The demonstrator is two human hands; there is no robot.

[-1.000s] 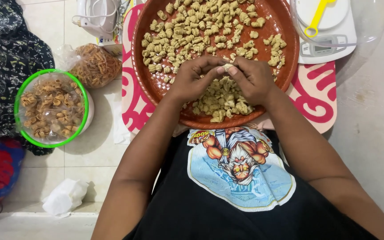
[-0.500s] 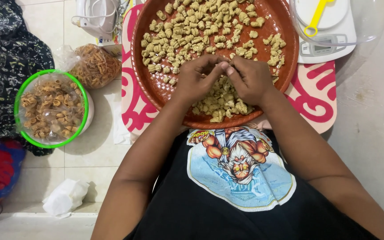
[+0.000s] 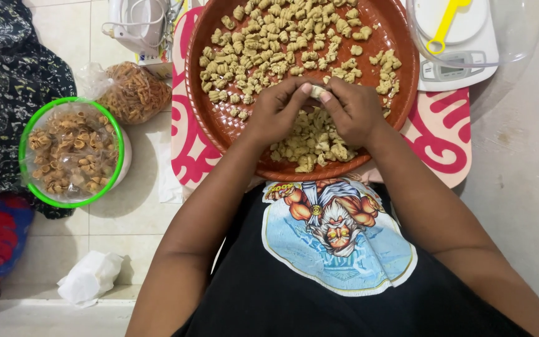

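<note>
The round tray [image 3: 400, 93] is looking like reddish-brown plastic, its inside dimpled and faintly shining. The small dough pieces [image 3: 282, 37] lying on it are appearing matt, pale and ridged, while the heap [image 3: 313, 140] near the hands is looking softer and lumpier. The piece of dough [image 3: 316, 91] between the fingertips is showing smooth and dull. The bowl [image 3: 73, 153] with the green plastic rim is wearing a glossy clear film. The bag [image 3: 133, 92] beside it is crinkling, thin transparent plastic. The white scale [image 3: 463, 59] is looking smooth, hard plastic under a clear glossy bowl [image 3: 525, 31]. The floor tiles [image 3: 129, 206] are gleaming slightly.
</note>
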